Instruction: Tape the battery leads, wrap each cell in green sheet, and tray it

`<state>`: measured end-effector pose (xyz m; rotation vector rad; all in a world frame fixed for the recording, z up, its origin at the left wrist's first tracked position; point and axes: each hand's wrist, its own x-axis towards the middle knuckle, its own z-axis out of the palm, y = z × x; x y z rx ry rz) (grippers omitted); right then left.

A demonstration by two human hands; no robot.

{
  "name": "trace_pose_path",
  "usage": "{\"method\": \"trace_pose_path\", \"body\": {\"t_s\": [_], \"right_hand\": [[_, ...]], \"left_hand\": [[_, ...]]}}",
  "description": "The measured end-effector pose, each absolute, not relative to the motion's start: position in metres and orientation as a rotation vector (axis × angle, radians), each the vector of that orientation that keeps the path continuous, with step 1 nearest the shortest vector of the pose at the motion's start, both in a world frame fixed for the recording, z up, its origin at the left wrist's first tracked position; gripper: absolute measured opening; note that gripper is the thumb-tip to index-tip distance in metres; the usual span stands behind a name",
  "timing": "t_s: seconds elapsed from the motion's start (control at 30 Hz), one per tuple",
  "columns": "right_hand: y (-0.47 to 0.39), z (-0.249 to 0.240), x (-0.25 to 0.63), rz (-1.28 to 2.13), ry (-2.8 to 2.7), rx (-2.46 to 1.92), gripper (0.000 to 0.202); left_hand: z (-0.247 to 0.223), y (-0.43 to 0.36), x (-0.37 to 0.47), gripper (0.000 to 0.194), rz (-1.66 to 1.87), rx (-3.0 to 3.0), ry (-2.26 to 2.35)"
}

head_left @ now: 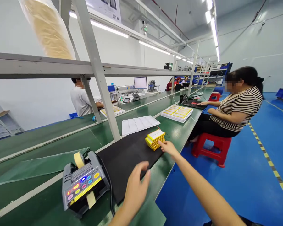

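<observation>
A green bench (176,135) carries a black mat (126,157), the yellow stack (155,140) at the mat's far end. Left hand (137,185) is open beside the mat; right hand (170,148), half-curled, meets the stack, grip unclear. Light, low pressure should keep layers aligned.

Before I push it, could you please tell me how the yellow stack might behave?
The yellow stack might slide apart, since no band shows around its layers. It probably won't roll: its flat pieces are piled on the black mat.
</observation>
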<state>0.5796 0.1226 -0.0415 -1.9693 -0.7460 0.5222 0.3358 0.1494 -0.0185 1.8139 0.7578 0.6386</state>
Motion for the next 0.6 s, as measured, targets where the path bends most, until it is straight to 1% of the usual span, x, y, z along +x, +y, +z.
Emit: {"method": "trace_pose_path", "body": {"t_s": [0.03, 0.1, 0.2, 0.3, 0.4, 0.47, 0.6], "right_hand": [[0.125, -0.049, 0.577, 0.571, -0.657, -1.913, 0.033], [0.133, -0.057, 0.574, 0.639, -0.508, -1.797, 0.037], [0.147, -0.06, 0.577, 0.71, -0.362, -1.63, 0.05], [0.153, -0.061, 0.587, 0.789, -0.269, -1.517, 0.065], [0.156, -0.066, 0.596, 0.833, -0.219, -1.467, 0.073], [0.16, -0.069, 0.599, 0.841, -0.215, -1.454, 0.071], [0.175, -0.074, 0.596, 0.826, -0.288, -1.425, 0.059]], "left_hand": [[-0.01, 0.17, 0.373, 0.032, 0.686, 1.815, 0.746], [0.005, 0.208, 0.439, 0.034, 0.704, 1.791, 0.764], [0.013, 0.252, 0.499, 0.033, 0.542, 1.763, 0.761], [-0.001, 0.277, 0.518, 0.032, 0.31, 1.723, 0.734], [-0.019, 0.287, 0.52, 0.031, 0.142, 1.676, 0.705], [-0.025, 0.287, 0.521, 0.031, 0.086, 1.648, 0.686], [-0.03, 0.279, 0.521, 0.031, 0.047, 1.598, 0.676]]}}
